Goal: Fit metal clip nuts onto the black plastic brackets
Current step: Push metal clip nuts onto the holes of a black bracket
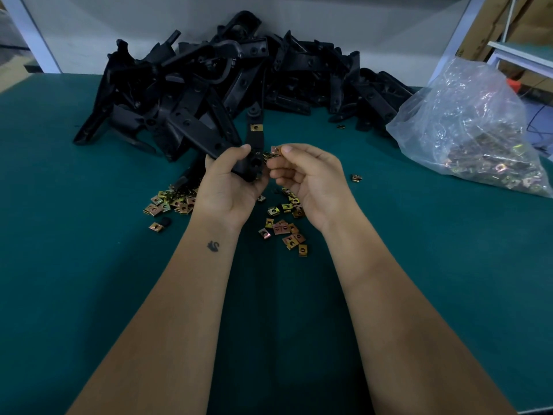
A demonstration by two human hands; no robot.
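Observation:
My left hand [230,181] grips the near end of a black plastic bracket [255,139] that points away from me. One brass clip nut [254,127] sits on the bracket's upper part. My right hand [305,175] pinches a clip nut [275,151] between thumb and fingers, right beside the bracket's lower end, with a few more nuts held in the curled fingers. Loose clip nuts [172,203] lie on the green table under and around both hands, with another scatter of clip nuts [287,232] to the right.
A big heap of black brackets [227,76] fills the back of the green table [89,265]. A clear plastic bag of clip nuts [472,127] lies at the right. Single stray nuts [356,178] lie between the hands and the bag.

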